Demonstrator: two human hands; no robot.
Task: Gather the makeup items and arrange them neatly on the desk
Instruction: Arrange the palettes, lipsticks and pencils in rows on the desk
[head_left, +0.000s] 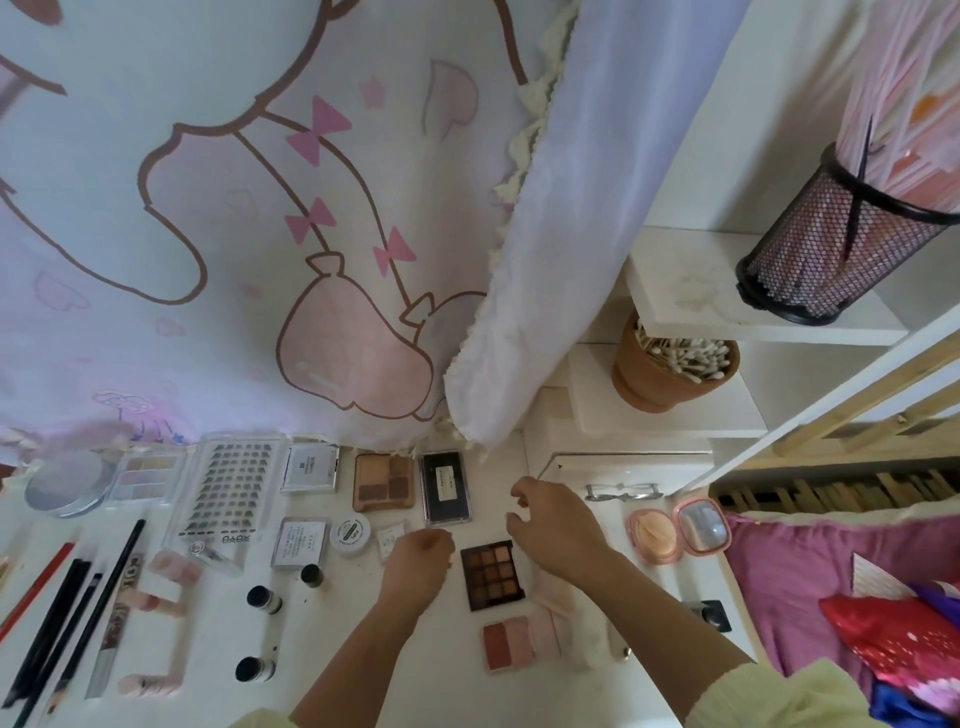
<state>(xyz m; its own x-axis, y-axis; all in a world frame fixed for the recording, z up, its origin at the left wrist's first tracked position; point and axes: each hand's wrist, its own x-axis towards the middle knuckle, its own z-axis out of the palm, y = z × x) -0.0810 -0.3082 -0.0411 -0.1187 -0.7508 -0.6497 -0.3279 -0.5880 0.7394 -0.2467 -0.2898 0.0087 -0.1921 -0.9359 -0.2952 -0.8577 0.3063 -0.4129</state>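
Arranging step: empty right hand (550, 525), loosely spread, hovers right of the palette (491, 574); left hand (415, 564) curled beside it, contents unclear. Palette likely needs straightening next.

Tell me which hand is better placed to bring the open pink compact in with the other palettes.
Right, likely. The right hand hovers with a loose, empty grip nearer the open pink compact. The left hand sits beyond the brown nine-pan palette and would have to cross over.

three dark-capped bottles (264, 599), one lash tray (227, 488), one nine-pan palette (492, 574), one pot of cotton swabs (670, 369).
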